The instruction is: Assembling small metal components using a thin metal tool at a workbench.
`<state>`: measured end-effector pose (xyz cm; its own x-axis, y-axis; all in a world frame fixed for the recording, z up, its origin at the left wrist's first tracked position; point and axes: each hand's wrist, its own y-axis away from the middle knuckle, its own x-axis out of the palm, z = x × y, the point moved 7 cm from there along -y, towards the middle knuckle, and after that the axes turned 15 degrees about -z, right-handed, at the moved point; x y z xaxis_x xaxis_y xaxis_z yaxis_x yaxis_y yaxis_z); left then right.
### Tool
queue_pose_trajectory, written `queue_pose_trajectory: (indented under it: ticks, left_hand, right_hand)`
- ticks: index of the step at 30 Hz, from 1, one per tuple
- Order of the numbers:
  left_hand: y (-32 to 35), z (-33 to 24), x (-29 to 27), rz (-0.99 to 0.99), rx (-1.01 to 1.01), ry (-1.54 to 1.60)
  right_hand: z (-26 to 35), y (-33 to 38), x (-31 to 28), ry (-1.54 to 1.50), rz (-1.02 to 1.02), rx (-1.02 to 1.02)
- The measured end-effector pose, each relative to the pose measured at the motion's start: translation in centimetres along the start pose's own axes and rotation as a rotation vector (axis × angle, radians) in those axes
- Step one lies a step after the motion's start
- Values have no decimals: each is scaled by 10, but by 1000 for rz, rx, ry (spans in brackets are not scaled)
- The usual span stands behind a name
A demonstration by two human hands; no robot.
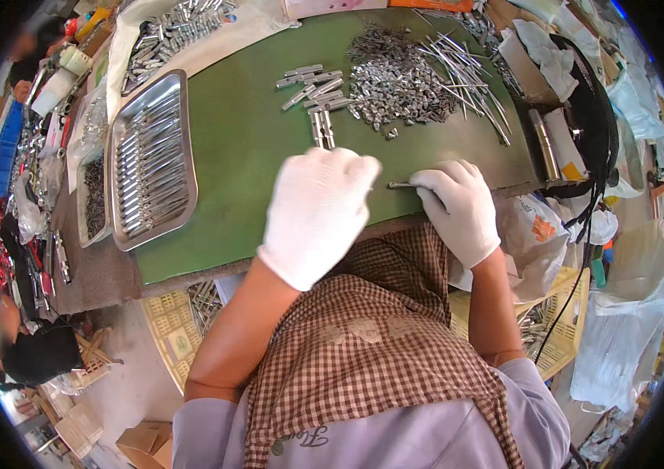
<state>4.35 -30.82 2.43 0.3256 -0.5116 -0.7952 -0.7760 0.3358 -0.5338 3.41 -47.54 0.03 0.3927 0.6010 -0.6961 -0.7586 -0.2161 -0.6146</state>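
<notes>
On the flat green work surface (230, 187), directly before the person in the brown checked apron (379, 367), two hands are occupied w/ small metal parts. The white-gloved R hand (457, 207) has a narrow grip: thumb and fingers are pinched on a slim grey metal pin (401, 185), whose one end sticks out to the L, so the pin is between both hands; if it touches the surface, I can't tell. The white-gloved L hand (316, 211) is curled, back upward, and b/c its fingertips are hidden, I can't tell whether it holds smth. Just beyond its knuckles is a shiny slotted metal block (322, 127), and behind it several silver metal cylinders (312, 84), loosely grouped. To the R of these is a heap of small silver metal fittings (398, 90), w/ thin dark metal pcs (379, 43) at its far side and long thin steel rods (465, 78) scattered next to it. At far L, a rectangular steel tray (188, 148) carries a row of slim shiny metal parts (152, 164). I judge that the step in hand is prob. handling and orienting the single pin. The next move, imo, calls for a steady pinch and the free end well aligned.
</notes>
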Motion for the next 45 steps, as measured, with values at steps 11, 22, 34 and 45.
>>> queue_pose_trajectory:
  ticks: [11,22,34,45]
  left_hand:
    - [25,3,17,-167,-140,125]
    - [26,5,18,-160,-156,169]
    - [26,6,19,-145,-164,162]
    - [27,7,19,-155,-164,171]
  right_hand:
    - [-1,1,-1,56,-48,-17]
    - [-2,-7,13,-6,5,-28]
    - [-78,-46,10,65,-117,294]
    - [-55,-54,17,386,-50,-39]
